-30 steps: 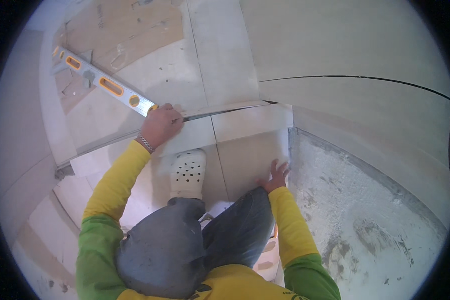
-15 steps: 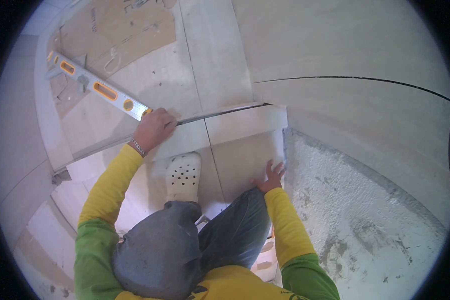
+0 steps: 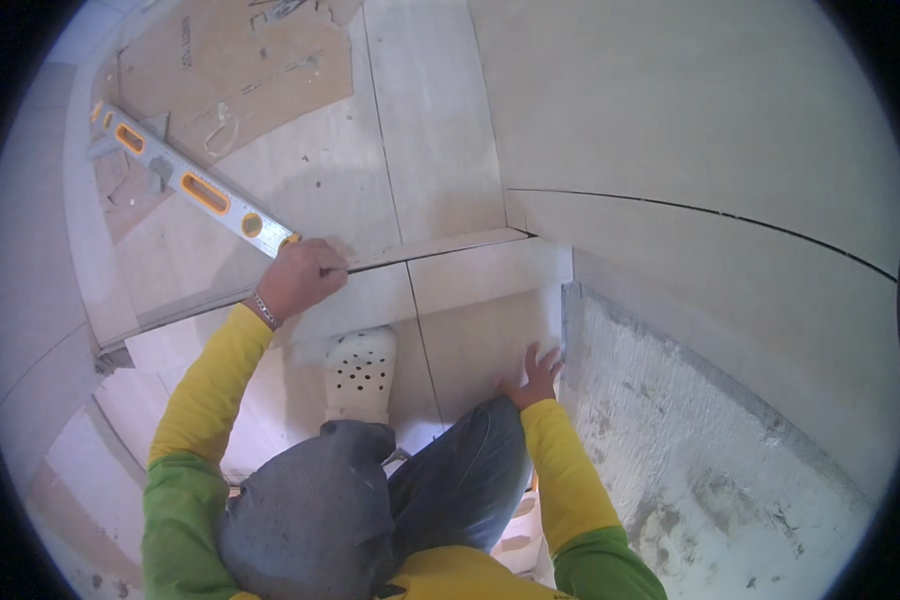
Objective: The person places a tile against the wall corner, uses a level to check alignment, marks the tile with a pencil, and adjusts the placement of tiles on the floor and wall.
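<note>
My left hand is closed around a thin pencil-like tool, its tip resting on the far edge of the beige floor tile, right at the end of a silver and orange spirit level. My right hand lies flat with fingers spread on the tile's right part, near its edge beside the bare mortar bed. My knee in grey trousers and a white perforated clog are between the two arms.
Laid beige tiles stretch ahead. A sheet of brown cardboard lies at the upper left under the level. A tiled wall with a dark joint line rises on the right above the rough grey mortar.
The view has tilted slightly, shifting the level and tiles up-left in the picture. My left hand stays at the level's end and my right hand stays pressed on the tile.
</note>
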Motion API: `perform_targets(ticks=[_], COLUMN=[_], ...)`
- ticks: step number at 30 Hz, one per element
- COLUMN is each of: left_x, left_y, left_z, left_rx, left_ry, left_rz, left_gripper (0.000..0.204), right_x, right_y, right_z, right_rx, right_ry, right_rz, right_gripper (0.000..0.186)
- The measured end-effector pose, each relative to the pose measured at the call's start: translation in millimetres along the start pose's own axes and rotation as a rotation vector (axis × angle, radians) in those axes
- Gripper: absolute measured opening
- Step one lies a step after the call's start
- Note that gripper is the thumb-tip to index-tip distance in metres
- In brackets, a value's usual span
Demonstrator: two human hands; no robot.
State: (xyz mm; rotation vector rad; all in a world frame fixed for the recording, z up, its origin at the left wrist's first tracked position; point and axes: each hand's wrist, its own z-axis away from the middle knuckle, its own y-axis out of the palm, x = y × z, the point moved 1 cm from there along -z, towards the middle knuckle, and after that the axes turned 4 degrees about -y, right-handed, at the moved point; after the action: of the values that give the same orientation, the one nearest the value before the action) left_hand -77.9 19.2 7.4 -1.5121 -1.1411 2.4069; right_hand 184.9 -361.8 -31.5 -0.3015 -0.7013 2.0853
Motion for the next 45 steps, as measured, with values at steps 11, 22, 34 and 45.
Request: perform_targets(ticks=[11, 22, 34, 45], left_x=[3.2, -16.2, -27.0, -34.1], left_y=[3.1, 23.5, 34.0, 39.7], left_z=[-1.1, -14.1, -24.3, -31.5], left_rx=[-0.041, -0.104, -0.147, -0.123], left_ry=[0.032, -0.076, -0.028, -0.04], left_rz=[-0.034, 0.084, 0.107, 0.112], left_gripper=[0.006, 0.007, 0.009, 0.009], right_x=[-1.4, -4.7, -5.8, -6.9], right_y=[-0.9, 0.9, 1.7, 4.2], right_z=[1.6, -2.4, -1.7, -3.8], right_rx=[-0.003, 0.004, 0.02, 0.015], right_ry=[-0.015, 0.014, 0.004, -0.049], right_rz=[-0.031, -0.036, -0.052, -0.004], right_gripper=[0.124, 0.125, 0.124, 0.124])
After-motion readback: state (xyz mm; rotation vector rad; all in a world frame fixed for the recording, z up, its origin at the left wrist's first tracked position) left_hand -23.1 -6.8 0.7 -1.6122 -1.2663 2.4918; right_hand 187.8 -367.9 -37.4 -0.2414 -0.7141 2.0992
